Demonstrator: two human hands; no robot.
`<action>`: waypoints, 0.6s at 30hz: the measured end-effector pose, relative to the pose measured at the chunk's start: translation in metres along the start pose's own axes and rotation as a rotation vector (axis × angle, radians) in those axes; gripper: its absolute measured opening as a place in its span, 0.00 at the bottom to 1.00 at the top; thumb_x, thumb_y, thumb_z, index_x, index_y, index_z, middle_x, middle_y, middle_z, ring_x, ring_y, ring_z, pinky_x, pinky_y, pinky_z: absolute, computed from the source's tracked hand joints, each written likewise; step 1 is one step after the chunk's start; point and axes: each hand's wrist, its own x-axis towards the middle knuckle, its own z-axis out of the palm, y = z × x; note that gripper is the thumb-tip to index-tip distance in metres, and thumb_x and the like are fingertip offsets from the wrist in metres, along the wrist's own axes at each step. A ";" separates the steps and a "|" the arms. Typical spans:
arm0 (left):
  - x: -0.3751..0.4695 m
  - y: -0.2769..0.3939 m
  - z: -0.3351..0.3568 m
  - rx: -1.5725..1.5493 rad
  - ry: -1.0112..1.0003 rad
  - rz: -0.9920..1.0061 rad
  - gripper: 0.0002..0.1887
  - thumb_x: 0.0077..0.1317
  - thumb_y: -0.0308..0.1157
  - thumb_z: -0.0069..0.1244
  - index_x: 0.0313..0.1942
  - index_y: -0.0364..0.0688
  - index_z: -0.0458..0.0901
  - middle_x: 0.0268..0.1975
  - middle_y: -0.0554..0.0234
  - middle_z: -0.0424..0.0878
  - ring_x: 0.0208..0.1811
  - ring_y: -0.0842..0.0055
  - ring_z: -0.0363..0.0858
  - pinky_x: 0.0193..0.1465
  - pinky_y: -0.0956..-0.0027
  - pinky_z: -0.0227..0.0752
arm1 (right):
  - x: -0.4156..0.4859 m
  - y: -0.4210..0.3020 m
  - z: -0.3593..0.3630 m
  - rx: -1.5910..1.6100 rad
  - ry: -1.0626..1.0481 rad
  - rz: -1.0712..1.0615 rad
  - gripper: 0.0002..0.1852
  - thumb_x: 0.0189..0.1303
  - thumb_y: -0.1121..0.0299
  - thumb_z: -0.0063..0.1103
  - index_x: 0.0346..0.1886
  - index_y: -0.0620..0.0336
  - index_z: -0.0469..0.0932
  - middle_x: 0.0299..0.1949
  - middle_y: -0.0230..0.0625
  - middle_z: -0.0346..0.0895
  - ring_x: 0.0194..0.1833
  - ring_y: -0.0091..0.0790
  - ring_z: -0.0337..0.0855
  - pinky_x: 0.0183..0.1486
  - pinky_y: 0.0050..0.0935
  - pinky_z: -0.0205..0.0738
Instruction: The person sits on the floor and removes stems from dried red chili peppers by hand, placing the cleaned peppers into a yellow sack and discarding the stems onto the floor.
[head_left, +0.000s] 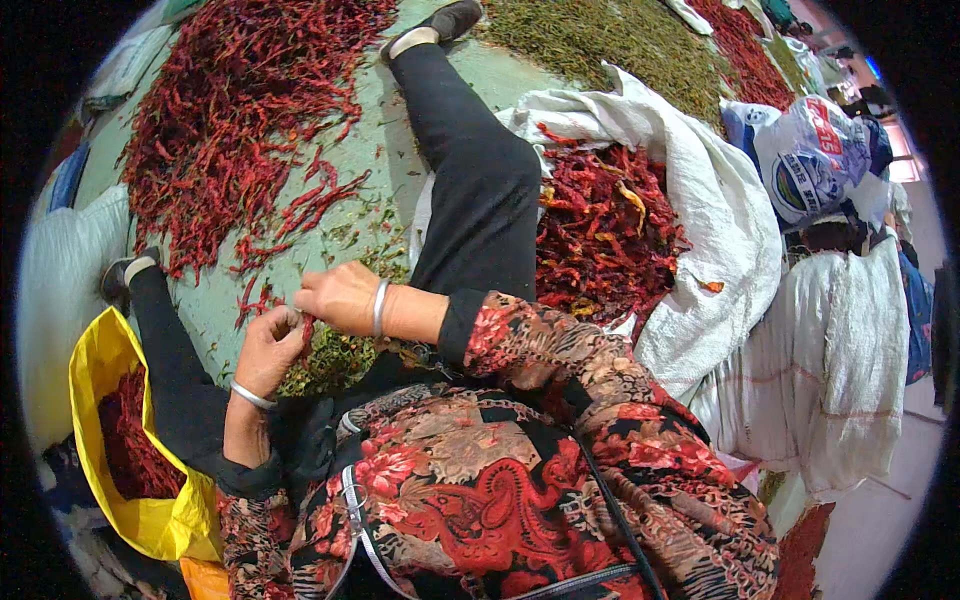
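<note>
Dried red chilli (307, 330) shows in the curled fingers of my left hand (270, 346). My right hand (341, 297) comes in from the right, its fingertips meeting the chilli's upper end; the fingers' undersides are hidden. Below both hands lies a heap of green-brown chilli stems (337, 360) between my legs. A few loose chillies (259, 300) rest on the pale green floor just beyond my left hand. Farther out spreads a large pile of dried red chillies (225, 127). At my right leg, an opened white woven sack (720, 225) holds broken red chilli pieces (604, 232).
To my left stands a yellow bag (199, 517) with red chillies inside. A spread of green-brown stems (600, 37) covers the floor ahead on the right. Filled plastic bags (817, 157) and another white woven sack (832, 360) sit at the right. My outstretched legs (472, 165) flank the work area.
</note>
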 end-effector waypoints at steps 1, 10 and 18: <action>-0.003 -0.001 0.001 -0.073 0.088 0.054 0.07 0.59 0.30 0.44 0.30 0.35 0.73 0.20 0.72 0.69 0.19 0.87 0.65 0.21 0.82 0.58 | -0.004 0.003 0.005 0.134 0.067 0.026 0.09 0.47 0.72 0.52 0.35 0.57 0.74 0.24 0.40 0.74 0.26 0.41 0.77 0.27 0.36 0.71; -0.018 -0.031 0.010 0.041 0.115 0.344 0.08 0.59 0.28 0.43 0.36 0.36 0.77 0.27 0.64 0.78 0.27 0.80 0.75 0.34 0.74 0.68 | -0.003 -0.050 -0.017 1.019 -0.040 0.568 0.08 0.58 0.67 0.49 0.31 0.62 0.74 0.20 0.24 0.70 0.22 0.16 0.66 0.23 0.19 0.62; -0.041 -0.074 0.018 -0.048 -0.114 0.671 0.06 0.59 0.29 0.45 0.30 0.38 0.78 0.24 0.60 0.79 0.24 0.72 0.79 0.30 0.73 0.71 | -0.002 -0.046 0.013 1.123 -0.193 0.859 0.08 0.59 0.67 0.49 0.25 0.58 0.69 0.17 0.25 0.66 0.16 0.18 0.61 0.17 0.17 0.53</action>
